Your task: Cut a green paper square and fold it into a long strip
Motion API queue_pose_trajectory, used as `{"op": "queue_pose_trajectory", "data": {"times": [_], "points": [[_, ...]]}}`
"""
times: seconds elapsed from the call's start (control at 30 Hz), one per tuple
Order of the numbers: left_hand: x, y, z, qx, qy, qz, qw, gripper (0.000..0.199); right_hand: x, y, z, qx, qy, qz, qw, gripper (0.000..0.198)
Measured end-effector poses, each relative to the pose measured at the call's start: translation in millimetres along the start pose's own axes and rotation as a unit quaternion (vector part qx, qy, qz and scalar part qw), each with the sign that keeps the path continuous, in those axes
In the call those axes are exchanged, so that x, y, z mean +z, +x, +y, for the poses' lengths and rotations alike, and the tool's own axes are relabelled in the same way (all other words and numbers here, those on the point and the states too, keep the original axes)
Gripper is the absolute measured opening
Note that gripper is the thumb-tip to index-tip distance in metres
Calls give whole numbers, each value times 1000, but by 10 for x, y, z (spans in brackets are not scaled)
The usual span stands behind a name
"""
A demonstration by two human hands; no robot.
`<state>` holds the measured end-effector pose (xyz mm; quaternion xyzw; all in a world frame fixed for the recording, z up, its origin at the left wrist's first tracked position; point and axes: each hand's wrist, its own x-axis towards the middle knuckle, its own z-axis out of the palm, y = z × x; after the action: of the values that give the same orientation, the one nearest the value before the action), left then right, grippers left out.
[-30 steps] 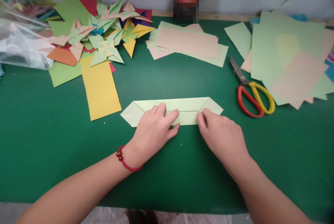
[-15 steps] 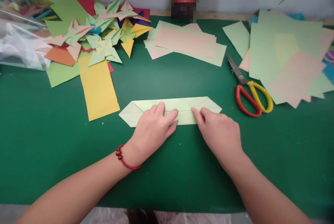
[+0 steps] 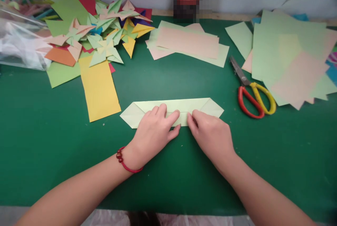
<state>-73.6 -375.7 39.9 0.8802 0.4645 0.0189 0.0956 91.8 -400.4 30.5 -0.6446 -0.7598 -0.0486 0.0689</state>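
A pale green strip of folded paper (image 3: 168,104) lies flat on the green tabletop, its two ends folded to points. A crease line runs along its middle. My left hand (image 3: 154,126), with a red beaded bracelet at the wrist, rests on the left half of the paper, fingers apart and pressing down. On the right half, my right hand (image 3: 212,133) is closed, its thumb and curled forefinger pinched at the middle crease of the paper. The two hands are a short gap apart. The palm side of both hands is hidden.
Scissors (image 3: 244,82) with red and yellow handles lie to the right, beside a stack of coloured sheets (image 3: 265,50). Cut paper strips (image 3: 186,41) lie at the back. Folded paper pieces (image 3: 105,48) are heaped back left, near a yellow sheet (image 3: 100,90) and a clear plastic bag (image 3: 23,43).
My right hand has slid left along the crease, closer to my left hand. The left hand and the paper have hardly moved.
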Motion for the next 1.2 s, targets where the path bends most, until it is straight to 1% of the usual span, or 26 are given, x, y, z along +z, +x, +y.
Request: {"op": "queue_pose_trajectory", "data": {"times": [0.13,0.23,0.3,0.4,0.53,0.6,0.77,0.9,1.0,1.07,1.2], "points": [[-1,-1,-15,0,-10,1,1000,21,24,21,-36,-40,69,9,997,28],[-3,-6,-37,-1,-38,6,999,20,45,47,-49,-55,114,31,991,15],[1,-11,-53,-2,-58,10,998,20,61,66,-44,-57,143,37,987,17],[21,-19,-75,-6,-85,20,996,20,86,93,-20,-50,213,12,976,20],[52,-22,-99,-24,-127,56,990,30,108,119,7,-31,277,-9,960,18],[54,-19,-105,-25,-127,54,990,33,113,125,10,-26,286,-12,958,18],[30,-20,-121,-24,-132,36,990,31,110,120,15,-23,298,-18,954,18],[16,-22,-137,-19,-141,42,989,27,103,110,24,-17,309,-25,951,15],[14,-23,-130,-1,-138,44,989,22,105,106,17,-18,298,-19,954,16],[15,-28,-110,16,-122,40,992,20,109,106,8,-21,284,-14,958,17],[15,-51,-61,43,-65,31,996,22,108,109,-7,-27,258,-22,965,19]]}}
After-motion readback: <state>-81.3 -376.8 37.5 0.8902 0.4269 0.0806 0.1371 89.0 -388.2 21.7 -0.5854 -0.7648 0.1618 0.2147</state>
